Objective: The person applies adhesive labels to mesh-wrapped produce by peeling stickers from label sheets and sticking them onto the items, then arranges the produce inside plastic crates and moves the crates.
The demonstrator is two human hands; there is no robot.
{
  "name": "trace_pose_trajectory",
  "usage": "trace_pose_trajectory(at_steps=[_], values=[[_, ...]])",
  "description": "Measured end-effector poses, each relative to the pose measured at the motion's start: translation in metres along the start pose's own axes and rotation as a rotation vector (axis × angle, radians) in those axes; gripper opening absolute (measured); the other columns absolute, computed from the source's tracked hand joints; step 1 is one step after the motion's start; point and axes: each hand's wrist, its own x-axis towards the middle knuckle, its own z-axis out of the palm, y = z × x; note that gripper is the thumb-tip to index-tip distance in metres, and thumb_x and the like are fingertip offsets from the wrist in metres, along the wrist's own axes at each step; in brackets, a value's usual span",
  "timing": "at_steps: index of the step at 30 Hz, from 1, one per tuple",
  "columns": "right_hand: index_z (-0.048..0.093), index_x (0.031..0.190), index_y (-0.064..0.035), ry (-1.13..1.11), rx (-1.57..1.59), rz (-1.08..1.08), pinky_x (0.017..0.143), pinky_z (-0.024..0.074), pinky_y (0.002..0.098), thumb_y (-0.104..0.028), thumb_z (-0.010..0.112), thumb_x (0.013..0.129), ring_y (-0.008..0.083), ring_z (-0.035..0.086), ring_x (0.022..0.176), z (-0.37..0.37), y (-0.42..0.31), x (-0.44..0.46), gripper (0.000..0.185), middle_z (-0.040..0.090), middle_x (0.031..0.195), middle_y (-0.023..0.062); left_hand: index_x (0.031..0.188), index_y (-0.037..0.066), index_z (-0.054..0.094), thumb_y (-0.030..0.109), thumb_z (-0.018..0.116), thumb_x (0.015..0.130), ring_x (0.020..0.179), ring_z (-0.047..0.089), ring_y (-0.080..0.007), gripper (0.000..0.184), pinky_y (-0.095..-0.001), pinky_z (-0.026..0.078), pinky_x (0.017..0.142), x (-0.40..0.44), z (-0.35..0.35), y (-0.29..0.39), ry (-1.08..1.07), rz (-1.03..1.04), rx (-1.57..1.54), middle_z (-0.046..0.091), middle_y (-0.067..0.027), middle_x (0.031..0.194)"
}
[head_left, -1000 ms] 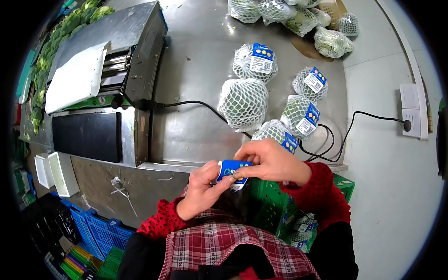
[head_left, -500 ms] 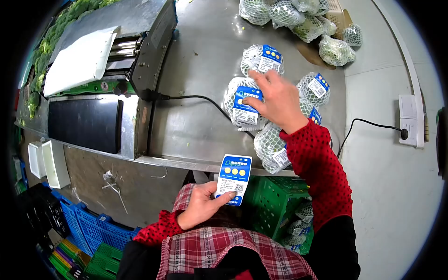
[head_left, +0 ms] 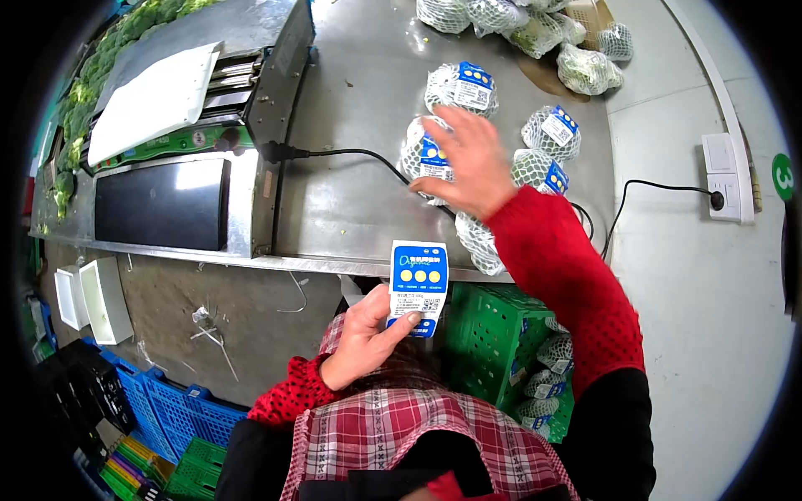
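My left hand (head_left: 365, 341) pinches a strip of blue and white labels (head_left: 419, 271) between thumb and fingers, in front of the steel table's front edge. My right hand (head_left: 472, 163), fingers spread, is over a netted broccoli head (head_left: 411, 163) bearing one such label; whether it touches is unclear. Just behind sits another labelled netted head (head_left: 441, 88). Two more labelled ones (head_left: 540, 129) lie to the right of the hand. Below my right wrist, a further netted head (head_left: 480, 246) is partly covered by the sleeve.
A machine with a dark flat plate (head_left: 159, 204) and a white sheet (head_left: 154, 108) stands on the left. Its black cord (head_left: 359, 151) crosses the table (head_left: 334, 234). More netted heads (head_left: 585, 71) lie at the back right. Below the edge stands a green crate (head_left: 484, 334) containing netted heads.
My right hand has shifted slightly left and its fingers have spread. The view has shifted a little. My left hand keeps the label strip, which appears higher in view, nearer the table edge.
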Motion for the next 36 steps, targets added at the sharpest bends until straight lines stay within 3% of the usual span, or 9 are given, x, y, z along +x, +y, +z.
trace_pose_trajectory(at_steps=[4, 8, 11, 14, 16, 20, 22, 27, 36], values=[[0.062, 0.118, 0.0002, -0.686, 0.966, 0.663, 0.083, 0.0517, 0.0333, -0.029, 0.077, 0.082, 0.023, 0.064, 0.098, -0.072, -0.082, -0.054, 0.049, 0.065, 0.107, 0.0144, 0.103, 0.003, 0.07, 0.006, 0.071, 0.087, 0.085, 0.061, -0.0184, 0.016, -0.0309, 0.05, 0.075, -0.024, -0.008, -0.014, -0.089, -0.009, 0.056, 0.063, -0.0106, 0.102], [0.061, 0.109, 0.002, -0.448, 1.276, 0.855, 0.073, 0.0506, 0.0256, -0.006, 0.075, 0.082, 0.0091, 0.061, 0.082, -0.08, -0.128, -0.115, 0.031, 0.065, 0.09, 0.0055, 0.098, 0.002, 0.07, 0.006, 0.074, 0.081, 0.089, 0.061, -0.0217, 0.018, -0.0324, 0.05, 0.076, -0.038, 0.005, -0.012, -0.062, 0.131, 0.213, 0.059, -0.0149, 0.116], [0.063, 0.101, 0.0003, -0.331, 1.077, 0.771, 0.067, 0.0505, 0.0281, -0.005, 0.075, 0.079, 0.0133, 0.062, 0.075, -0.087, -0.151, -0.142, 0.026, 0.066, 0.087, 0.0078, 0.091, 0.002, 0.069, 0.007, 0.077, 0.075, 0.08, 0.06, -0.0255, 0.019, -0.033, 0.049, 0.068, -0.039, 0.016, -0.008, -0.135, 0.327, 0.34, 0.062, -0.0139, 0.104], [0.064, 0.091, -0.0014, -0.209, 0.858, 0.8, 0.06, 0.0493, 0.0305, -0.006, 0.075, 0.077, 0.0185, 0.062, 0.067, -0.098, -0.16, -0.163, 0.018, 0.064, 0.078, 0.0099, 0.087, 0.001, 0.071, 0.012, 0.078, 0.081, 0.06, 0.055, -0.0163, 0.015, -0.0307, 0.043, 0.054, -0.057, 0.044, -0.027, -0.114, -0.018, 0.054, 0.057, -0.0075, 0.068], [0.062, 0.086, -0.0029, -0.153, 0.729, 0.747, 0.056, 0.0479, 0.0325, -0.008, 0.075, 0.077, 0.0232, 0.062, 0.062, -0.092, -0.164, -0.182, 0.017, 0.063, 0.076, 0.009, 0.089, 0.001, 0.073, 0.012, 0.077, 0.083, 0.06, 0.053, -0.0132, 0.013, -0.0285, 0.042, 0.055, -0.069, 0.06, -0.036, -0.068, -0.29, -0.091, 0.054, -0.0047, 0.064], [0.06, 0.083, -0.005, -0.026, 0.684, 0.734, 0.056, 0.0488, 0.038, -0.01, 0.074, 0.077, 0.0299, 0.062, 0.064, -0.065, -0.158, -0.206, 0.016, 0.063, 0.075, 0.0098, 0.095, 0.0, 0.069, 0.009, 0.074, 0.084, 0.086, 0.057, -0.0168, 0.016, -0.0284, 0.046, 0.072, -0.051, 0.069, -0.045, -0.044, 0.21, 0.18, 0.061, -0.009, 0.095], [0.061, 0.083, -0.0056, 0.063, 0.601, 0.725, 0.056, 0.0491, 0.0381, -0.012, 0.075, 0.076, 0.0299, 0.062, 0.064, -0.055, -0.152, -0.211, 0.017, 0.062, 0.075, 0.0092, 0.09, 0.0, 0.067, 0.012, 0.07, 0.091, 0.071, 0.051, -0.0048, 0.012, -0.0222, 0.043, 0.063, -0.05, 0.075, -0.057, -0.071, -0.213, -0.146, 0.059, 0.0035, 0.077], [0.064, 0.096, -0.0084, -0.062, 0.228, 0.7, 0.063, 0.0517, 0.0385, -0.014, 0.075, 0.077, 0.0293, 0.064, 0.075, -0.032, -0.141, -0.216, 0.022, 0.06, 0.09, 0.0067, 0.074, 0.003, 0.06, 0.016, 0.067, 0.094, 0.063, 0.042, -0.0003, 0.026, -0.0213, 0.035, 0.052, -0.048, 0.095, -0.111, 0.191, -0.304, -0.209, 0.055, 0.0059, 0.068], [0.065, 0.096, -0.0093, -0.02, 0.32, 0.871, 0.068, 0.0504, 0.0406, -0.025, 0.078, 0.076, 0.0287, 0.064, 0.08, -0.055, -0.205, -0.187, 0.029, 0.06, 0.092, 0.0082, 0.09, -0.003, 0.064, 0.026, 0.072, 0.086, 0.075, 0.064, -0.0242, 0.03, -0.0376, 0.051, 0.067, -0.112, 0.038, -0.067, 0.172, -0.235, 0.352, 0.067, -0.0159, 0.081]])
